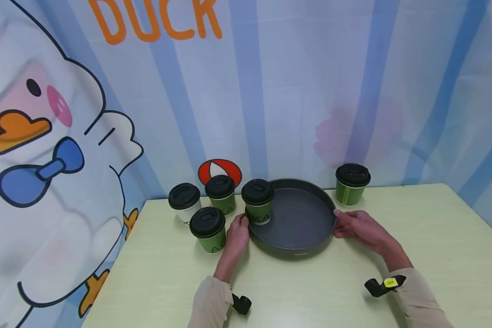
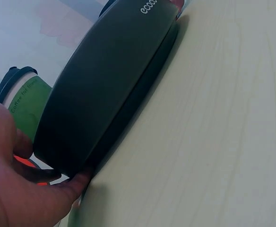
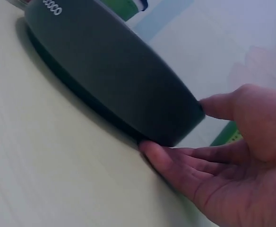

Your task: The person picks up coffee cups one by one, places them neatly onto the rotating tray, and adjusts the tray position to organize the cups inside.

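A round dark grey pan [image 1: 301, 218] is held level between both hands, close over the table. My left hand [image 1: 236, 237] grips its left side, with fingertips under the base in the left wrist view, where the pan's outer wall [image 2: 100, 80] shows. On the opposite side my right hand [image 1: 362, 230] holds the pan; the right wrist view shows its thumb at the rim and fingers [image 3: 159, 158] beneath. A green paper cup [image 1: 259, 212] with a black lid stands inside the pan at the left, near my left hand.
Left of the pan stand two green lidded cups [image 1: 210, 232] [image 1: 222, 200] and a white lidded cup [image 1: 184, 205]. Another green cup [image 1: 351, 187] is behind my right hand at the back. A printed cloth backdrop [image 1: 295, 91] rises along the back edge of the pale table [image 1: 303, 291].
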Tool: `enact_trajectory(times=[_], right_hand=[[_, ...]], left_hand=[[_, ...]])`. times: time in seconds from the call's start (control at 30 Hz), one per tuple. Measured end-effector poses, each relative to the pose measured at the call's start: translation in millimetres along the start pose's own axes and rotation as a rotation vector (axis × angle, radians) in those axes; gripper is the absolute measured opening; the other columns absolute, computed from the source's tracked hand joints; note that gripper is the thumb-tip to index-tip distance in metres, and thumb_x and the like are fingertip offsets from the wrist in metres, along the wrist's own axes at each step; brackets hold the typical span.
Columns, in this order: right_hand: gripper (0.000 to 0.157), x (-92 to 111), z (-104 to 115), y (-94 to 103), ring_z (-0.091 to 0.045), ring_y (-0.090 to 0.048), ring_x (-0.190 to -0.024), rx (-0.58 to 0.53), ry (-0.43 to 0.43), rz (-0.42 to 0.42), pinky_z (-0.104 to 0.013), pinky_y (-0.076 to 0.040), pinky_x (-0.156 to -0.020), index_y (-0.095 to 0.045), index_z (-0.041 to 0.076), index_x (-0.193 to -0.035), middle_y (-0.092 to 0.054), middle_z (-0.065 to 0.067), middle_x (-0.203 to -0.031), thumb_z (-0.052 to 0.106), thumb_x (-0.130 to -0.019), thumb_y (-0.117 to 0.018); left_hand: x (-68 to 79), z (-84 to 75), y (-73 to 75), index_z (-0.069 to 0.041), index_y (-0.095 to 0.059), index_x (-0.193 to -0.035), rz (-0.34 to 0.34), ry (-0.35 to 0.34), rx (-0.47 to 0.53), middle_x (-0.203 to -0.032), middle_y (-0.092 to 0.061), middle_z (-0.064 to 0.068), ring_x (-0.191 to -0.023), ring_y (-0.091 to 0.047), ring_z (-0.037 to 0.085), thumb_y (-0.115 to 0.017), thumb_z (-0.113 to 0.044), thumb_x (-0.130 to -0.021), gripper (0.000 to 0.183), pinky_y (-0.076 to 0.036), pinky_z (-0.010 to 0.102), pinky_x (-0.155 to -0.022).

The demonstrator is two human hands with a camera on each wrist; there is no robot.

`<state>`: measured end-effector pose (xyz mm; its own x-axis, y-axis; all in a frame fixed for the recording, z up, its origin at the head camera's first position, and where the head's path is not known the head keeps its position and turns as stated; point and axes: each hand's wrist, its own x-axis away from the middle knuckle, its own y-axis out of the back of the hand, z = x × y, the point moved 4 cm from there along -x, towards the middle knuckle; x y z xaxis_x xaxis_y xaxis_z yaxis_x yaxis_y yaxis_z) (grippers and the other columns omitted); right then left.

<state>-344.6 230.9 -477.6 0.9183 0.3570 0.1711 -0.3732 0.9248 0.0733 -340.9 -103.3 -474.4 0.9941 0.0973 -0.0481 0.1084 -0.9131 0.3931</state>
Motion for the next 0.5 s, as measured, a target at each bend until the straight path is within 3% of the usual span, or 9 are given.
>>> enact_trajectory(times=[0.07, 0.13, 0.37, 0.5], right_hand=[[0.061, -1.1, 0.2, 0.1, -0.021, -0.066, -0.086, -0.002, 0.002, -0.058, -0.035, -0.054, -0.083, -0.044, -0.02, -0.122, -0.064, -0.017, -0.098, 0.036, -0.1, -0.049], [0.061, -1.0, -0.7, -0.5, -0.021, -0.066, -0.085, 0.001, -0.01, -0.063, -0.034, -0.054, -0.083, -0.044, -0.02, -0.122, -0.065, -0.017, -0.097, 0.036, -0.1, -0.049], [0.051, 1.3, -3.9, -0.5, -0.032, -0.067, -0.092, -0.036, -0.02, 0.1, -0.042, -0.053, -0.085, -0.048, -0.022, -0.119, -0.066, -0.024, -0.1, 0.026, -0.101, -0.049], [0.053, 1.7, -3.0, 1.7, -0.034, -0.066, -0.096, -0.036, -0.024, 0.097, -0.042, -0.053, -0.086, -0.045, -0.021, -0.123, -0.065, -0.026, -0.104, 0.027, -0.1, -0.05]], left_hand=[[0.3, -0.1, -0.3, 0.001, -0.048, -0.137, 0.004, 0.004, 0.001, -0.137, -0.05, 0.019, -0.13, -0.042, 0.035, -0.032, -0.023, -0.103, 0.045, -0.034, 0.047, -0.106], [0.7, -0.1, -0.7, 0.001, -0.047, -0.137, 0.012, 0.006, 0.003, -0.138, -0.049, 0.019, -0.13, -0.041, 0.035, -0.032, -0.023, -0.103, 0.045, -0.033, 0.047, -0.106], [0.1, 0.3, 0.2, 0.003, -0.047, -0.136, 0.008, -0.001, -0.008, -0.136, -0.05, 0.02, -0.129, -0.042, 0.036, -0.032, -0.023, -0.103, 0.045, -0.034, 0.048, -0.106], [0.2, -0.1, 0.4, 0.003, -0.047, -0.136, 0.005, 0.003, -0.008, -0.136, -0.05, 0.021, -0.129, -0.043, 0.036, -0.032, -0.023, -0.102, 0.045, -0.034, 0.048, -0.105]])
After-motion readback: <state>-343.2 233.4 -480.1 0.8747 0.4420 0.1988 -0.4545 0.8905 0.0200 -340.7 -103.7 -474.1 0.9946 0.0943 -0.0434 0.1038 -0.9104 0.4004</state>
